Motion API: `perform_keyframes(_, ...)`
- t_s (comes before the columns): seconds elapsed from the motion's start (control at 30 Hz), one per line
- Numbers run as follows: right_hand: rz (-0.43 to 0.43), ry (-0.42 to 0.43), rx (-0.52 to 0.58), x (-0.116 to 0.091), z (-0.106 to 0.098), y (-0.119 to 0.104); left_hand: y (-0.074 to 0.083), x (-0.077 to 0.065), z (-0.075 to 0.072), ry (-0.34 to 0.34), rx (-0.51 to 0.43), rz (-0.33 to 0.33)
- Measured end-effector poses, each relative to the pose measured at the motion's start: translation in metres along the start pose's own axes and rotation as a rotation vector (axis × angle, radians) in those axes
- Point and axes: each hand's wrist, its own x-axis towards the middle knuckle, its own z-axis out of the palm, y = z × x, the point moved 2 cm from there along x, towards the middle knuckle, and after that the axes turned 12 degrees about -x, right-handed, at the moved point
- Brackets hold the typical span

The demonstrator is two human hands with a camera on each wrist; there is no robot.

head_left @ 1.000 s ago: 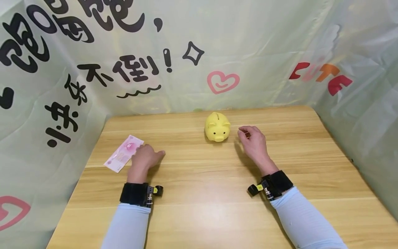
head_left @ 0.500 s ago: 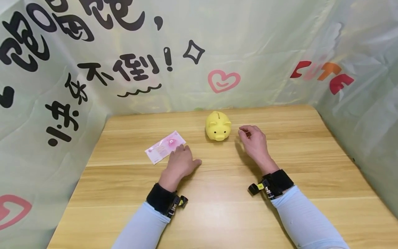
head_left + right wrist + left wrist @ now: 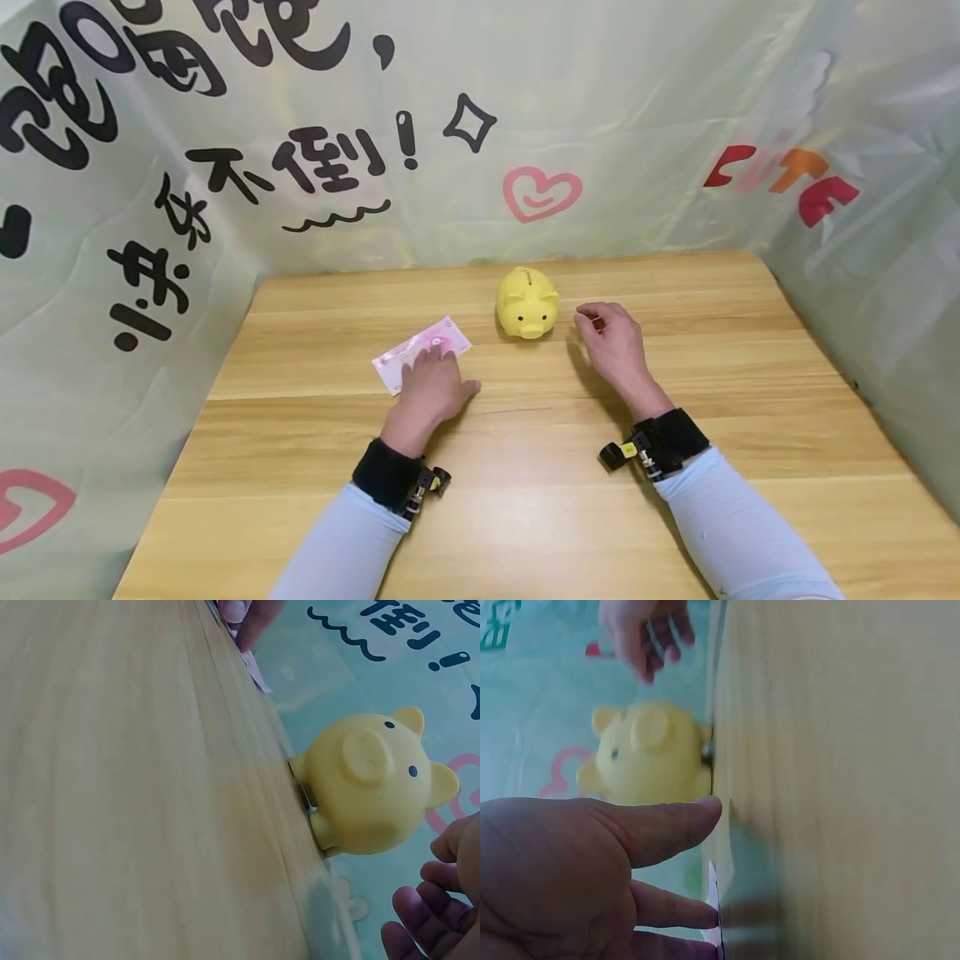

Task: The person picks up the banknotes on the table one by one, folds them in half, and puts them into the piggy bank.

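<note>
A pink banknote [image 3: 393,363] lies flat on the wooden table, left of the yellow piggy bank [image 3: 527,304]. My left hand [image 3: 433,387] rests its extended fingertips on the note, covering part of its near side, with the thumb spread to the right. In the left wrist view those fingers [image 3: 676,909] come down onto the note's pale edge [image 3: 712,889]. The piggy bank stands upright facing me, its coin slot on top. To its right, my right hand [image 3: 615,350] hovers with loosely bent fingers; in the right wrist view they [image 3: 427,915] hold nothing.
The wooden table [image 3: 517,500] reaches back to a pale green cloth [image 3: 630,125] printed with black characters and hearts, which also encloses both sides. A black strap with a small camera sits on each wrist.
The banknote has slid from the left toward the piggy bank under my left hand, turning slightly. In the last half second the fingertips cover more of it. The right hand stays in place.
</note>
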Motion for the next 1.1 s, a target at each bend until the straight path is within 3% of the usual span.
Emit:
perform_keyframes(0.13, -0.006, -0.007, -0.003, 0.0, 0.001, 0.0, 0.01, 0.0, 0.004, 0.037, 0.017, 0.101)
perform_keyframes(0.27, -0.002, -0.016, 0.021, -0.002, 0.001, -0.002, 0.007, 0.011, -0.004, 0.139, -0.055, 0.167)
perform_keyframes(0.37, 0.002, -0.021, 0.028, -0.002, 0.0, -0.004, 0.0, 0.019, -0.01, 0.167, -0.09, 0.14)
perform_keyframes(0.53, 0.009, -0.015, 0.036, -0.002, -0.001, -0.005, -0.006, 0.024, -0.013, 0.099, -0.032, 0.061)
perform_keyframes(0.8, 0.009, -0.005, 0.044, 0.0, -0.004, -0.008, -0.006, 0.024, -0.016, 0.069, 0.006, 0.03)
perform_keyframes(0.93, 0.01, 0.013, 0.059, 0.002, -0.009, -0.013, -0.01, 0.028, -0.025, 0.112, -0.113, 0.019)
perform_keyframes(1.1, -0.004, 0.077, 0.09, 0.004, -0.022, -0.025, -0.008, 0.029, -0.039, 0.265, -0.485, 0.061)
